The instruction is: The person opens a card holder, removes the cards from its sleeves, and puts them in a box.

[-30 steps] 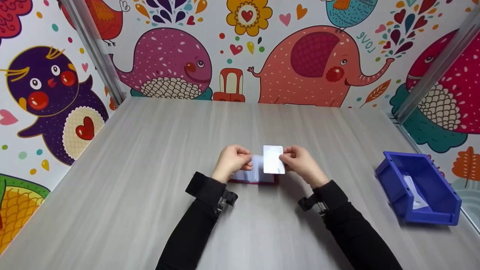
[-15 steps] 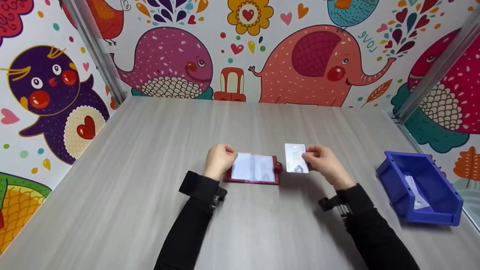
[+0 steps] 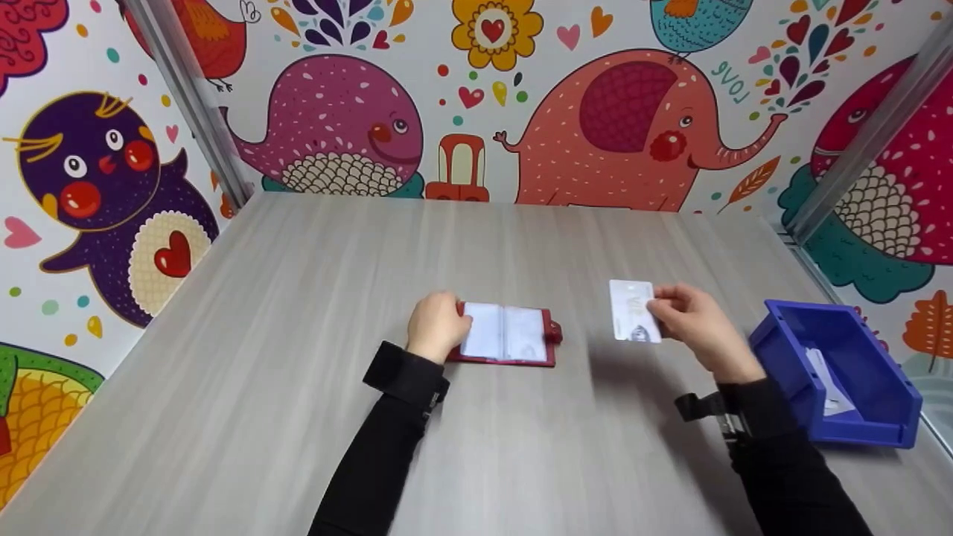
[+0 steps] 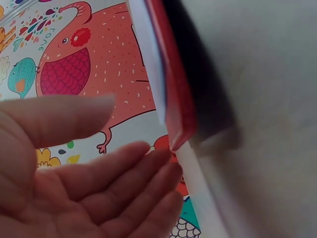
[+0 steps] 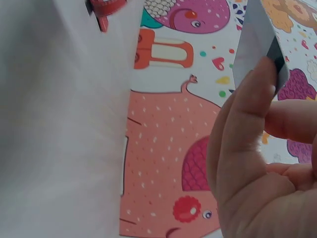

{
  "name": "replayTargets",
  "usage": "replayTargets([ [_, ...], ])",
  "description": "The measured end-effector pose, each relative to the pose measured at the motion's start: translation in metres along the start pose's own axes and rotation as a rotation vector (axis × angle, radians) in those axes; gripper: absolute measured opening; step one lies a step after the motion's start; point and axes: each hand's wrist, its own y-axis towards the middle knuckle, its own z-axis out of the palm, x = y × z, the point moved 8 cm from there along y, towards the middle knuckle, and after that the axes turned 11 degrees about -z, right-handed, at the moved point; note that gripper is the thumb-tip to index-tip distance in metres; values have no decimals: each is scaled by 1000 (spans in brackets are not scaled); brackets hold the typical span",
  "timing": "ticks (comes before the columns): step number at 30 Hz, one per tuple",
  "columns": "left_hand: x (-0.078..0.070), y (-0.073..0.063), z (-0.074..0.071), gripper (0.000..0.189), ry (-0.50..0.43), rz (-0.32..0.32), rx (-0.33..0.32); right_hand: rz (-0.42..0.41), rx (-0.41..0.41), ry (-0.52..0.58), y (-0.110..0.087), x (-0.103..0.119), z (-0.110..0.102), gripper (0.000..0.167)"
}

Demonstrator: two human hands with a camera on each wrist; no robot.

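Observation:
On the table a red card holder (image 3: 527, 335) lies spread flat, with clear sleeves inside and a snap tab at its right side. My left hand (image 3: 438, 324) is at its left edge. In the left wrist view, the thumb and fingers (image 4: 119, 168) stand apart, fingertips close to the red corner of the holder (image 4: 181, 119). My right hand (image 3: 696, 324) pinches a white plastic card (image 3: 630, 313) between thumb and fingers, upright over the table, right of the holder. Faint lettering and a dark mark show on the card's face.
A blue plastic bin (image 3: 864, 428) stands at the table's right side, with white flat pieces (image 3: 828, 383) inside. Walls printed with cartoon animals close off the back and both sides of the table (image 3: 335, 260).
My right hand has carried the card to the right, from over the card holder towards the bin. The left hand has moved left to the holder's edge, and its fingers no longer cover the sleeves.

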Motion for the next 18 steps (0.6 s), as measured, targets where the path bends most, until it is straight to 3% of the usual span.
replayTargets([
  [4,0,-1,2,4,6,25,9,11,3,-37,-7,2,-15,39],
  [14,-4,-6,8,27,31,53,50,67,13,-111,-25,0,-49,50],
  [18,-7,-8,10,13,91,79,46,73,10,-135,-33,0,-63,53],
])
